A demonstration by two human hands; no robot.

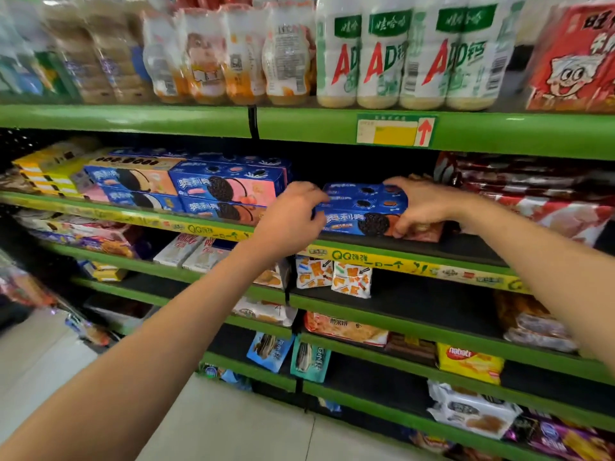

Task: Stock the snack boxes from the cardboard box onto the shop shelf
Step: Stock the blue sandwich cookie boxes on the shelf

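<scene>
Two blue cookie snack boxes (pixel 362 207) lie side by side on the black mat of the green shop shelf (pixel 432 257). My left hand (pixel 293 214) grips their left end, fingers curled over the top edge. My right hand (pixel 419 204) grips the right end, thumb down the front face. To the left on the same shelf stand stacks of similar blue and pink snack boxes (pixel 229 191). The cardboard box is out of view.
Dark red and white snack bags (pixel 532 194) crowd the shelf just right of my right hand. Bottled drinks (pixel 399 54) fill the shelf above. Lower shelves hold packets of crackers (pixel 332 277) and wafers (pixel 469 362). Pale floor lies at bottom left.
</scene>
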